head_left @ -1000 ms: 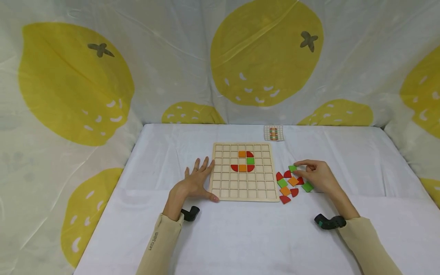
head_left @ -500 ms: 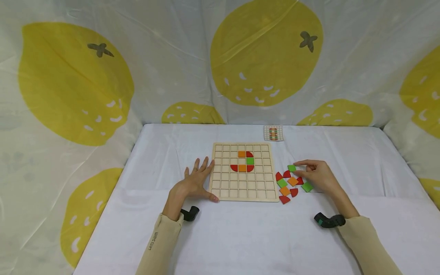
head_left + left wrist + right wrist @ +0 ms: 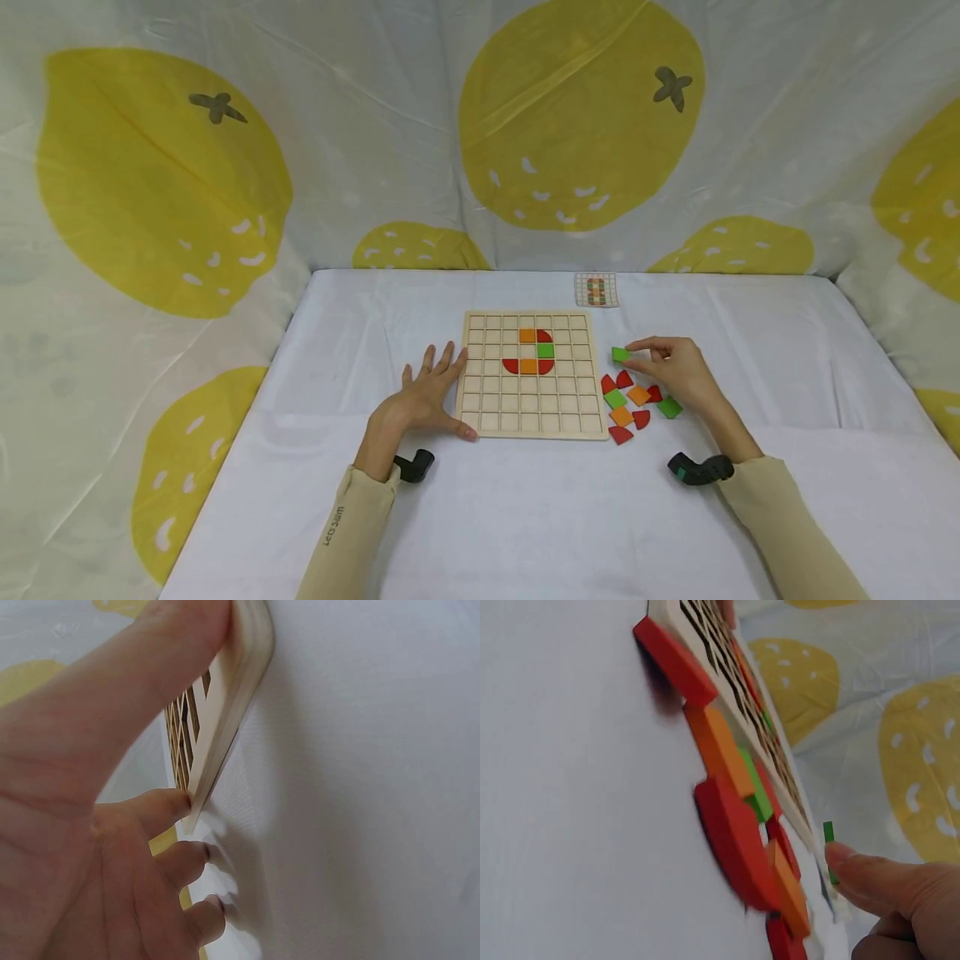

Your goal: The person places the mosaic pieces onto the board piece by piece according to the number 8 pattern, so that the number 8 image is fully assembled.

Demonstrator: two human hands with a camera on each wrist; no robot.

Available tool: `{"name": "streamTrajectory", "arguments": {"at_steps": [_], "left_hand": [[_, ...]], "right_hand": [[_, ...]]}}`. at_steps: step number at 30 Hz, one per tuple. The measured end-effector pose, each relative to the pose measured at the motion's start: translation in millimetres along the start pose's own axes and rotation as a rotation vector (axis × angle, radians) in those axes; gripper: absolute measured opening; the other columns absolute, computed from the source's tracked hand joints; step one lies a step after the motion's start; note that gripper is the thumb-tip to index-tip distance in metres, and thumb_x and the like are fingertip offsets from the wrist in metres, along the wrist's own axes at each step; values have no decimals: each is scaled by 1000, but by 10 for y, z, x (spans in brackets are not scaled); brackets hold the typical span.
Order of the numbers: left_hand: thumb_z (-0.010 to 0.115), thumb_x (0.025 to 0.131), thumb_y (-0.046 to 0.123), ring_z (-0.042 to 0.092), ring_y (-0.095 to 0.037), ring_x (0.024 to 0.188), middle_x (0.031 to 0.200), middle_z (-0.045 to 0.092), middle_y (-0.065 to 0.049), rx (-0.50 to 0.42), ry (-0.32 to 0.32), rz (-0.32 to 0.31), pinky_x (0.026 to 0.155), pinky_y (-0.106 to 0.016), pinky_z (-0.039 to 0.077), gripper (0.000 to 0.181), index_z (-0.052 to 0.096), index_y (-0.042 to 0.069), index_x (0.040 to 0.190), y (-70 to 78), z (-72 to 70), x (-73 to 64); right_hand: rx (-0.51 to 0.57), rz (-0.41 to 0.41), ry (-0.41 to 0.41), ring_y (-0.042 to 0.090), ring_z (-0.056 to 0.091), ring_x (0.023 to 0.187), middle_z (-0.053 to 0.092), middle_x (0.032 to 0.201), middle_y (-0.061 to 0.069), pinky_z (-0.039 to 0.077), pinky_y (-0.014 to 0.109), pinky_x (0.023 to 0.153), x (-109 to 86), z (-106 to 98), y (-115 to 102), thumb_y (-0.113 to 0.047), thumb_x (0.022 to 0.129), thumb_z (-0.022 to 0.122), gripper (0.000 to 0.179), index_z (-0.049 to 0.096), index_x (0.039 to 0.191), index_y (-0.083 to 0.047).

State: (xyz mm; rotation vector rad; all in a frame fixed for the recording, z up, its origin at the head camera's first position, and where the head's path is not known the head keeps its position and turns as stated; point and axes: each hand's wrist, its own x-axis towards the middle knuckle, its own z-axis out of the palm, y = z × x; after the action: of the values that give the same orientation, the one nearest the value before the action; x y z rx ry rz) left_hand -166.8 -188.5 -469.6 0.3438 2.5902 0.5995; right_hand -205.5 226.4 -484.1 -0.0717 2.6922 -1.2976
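My right hand pinches a green square tile between thumb and fingertips, just right of a wooden grid board. In the right wrist view the same green tile shows edge-on past the thumb. My left hand lies with fingers spread along the board's left edge. Its thumb touches the near corner in the left wrist view. Set in the grid are two orange squares, a green square and three red quarter-round tiles, one of them at the left.
Loose red, orange and green tiles lie right of the board, among them an orange square and a green one. Behind the board lies a small printed pattern card. A lemon-print cloth hangs behind the white-covered table.
My right hand has lifted the green tile from the far side of the loose pile and moved it left, toward the board. The left hand has stayed in place.
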Motion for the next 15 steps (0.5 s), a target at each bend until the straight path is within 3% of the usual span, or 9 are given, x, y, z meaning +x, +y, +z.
{"name": "streamTrajectory", "arguments": {"at_steps": [5, 15], "left_hand": [[91, 59, 68, -19, -41, 160, 175, -11, -8, -1, 13, 14, 120, -78, -8, 148, 2, 21, 168, -45, 21, 26], [93, 71, 51, -12, -43, 160, 175, -6, -14, 54, -13, -18, 123, -76, -3, 136, 6, 13, 168, 165, -117, -105]], "right_hand": [[22, -35, -41, 15, 33, 48, 33, 58, -3, 25, 25, 46, 118, 211, -275, -28, 89, 83, 34, 78, 116, -8], [18, -138, -95, 13, 31, 51, 34, 57, -4, 25, 23, 50, 220, 736, -854, -24, 88, 84, 30, 79, 111, -5]]}}
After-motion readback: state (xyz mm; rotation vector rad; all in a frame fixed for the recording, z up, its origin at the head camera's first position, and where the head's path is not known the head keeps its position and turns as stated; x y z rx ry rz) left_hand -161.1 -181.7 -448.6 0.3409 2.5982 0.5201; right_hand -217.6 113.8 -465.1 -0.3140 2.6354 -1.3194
